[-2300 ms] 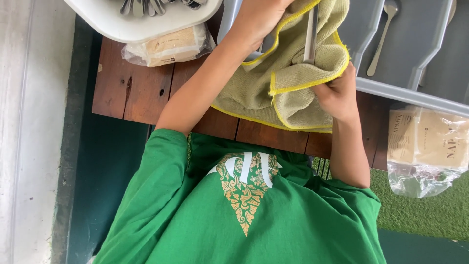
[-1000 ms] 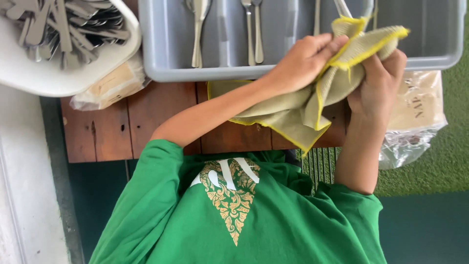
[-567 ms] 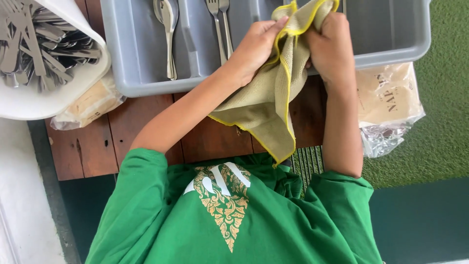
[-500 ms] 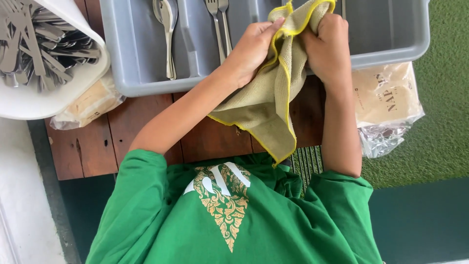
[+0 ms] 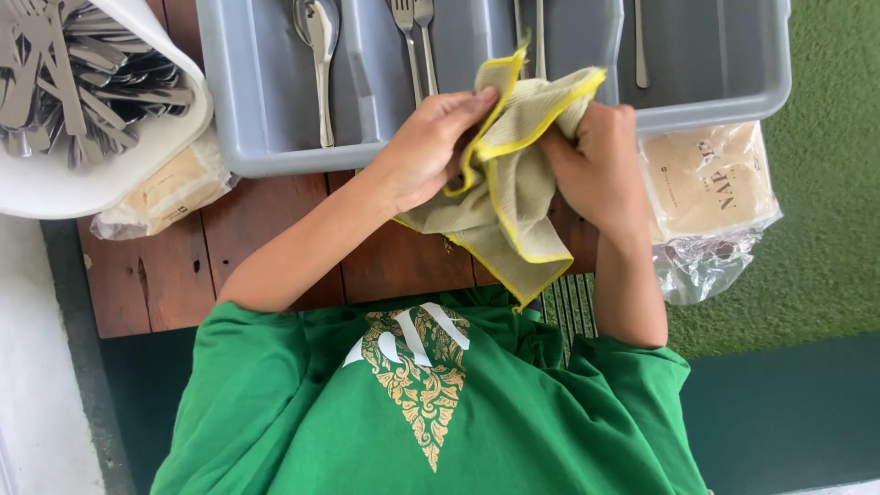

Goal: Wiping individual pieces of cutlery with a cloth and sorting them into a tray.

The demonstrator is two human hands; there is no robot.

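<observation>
Olive cloth [image 5: 513, 183] edged yellow, grey tray [image 5: 275, 137], green shirt [image 5: 440, 412] with gold pattern.

Our cloth [image 5: 513, 174] bunches between left hand [image 5: 426, 147] and right hand [image 5: 596, 170], so whatever's inside stays hidden, fingertips too. Behind the cloth, the grey tray [image 5: 275, 137] runs off the top edge, cutting its forks and spoons. Left of the tray, the white tub [image 5: 110, 174] is cropped too.
</observation>
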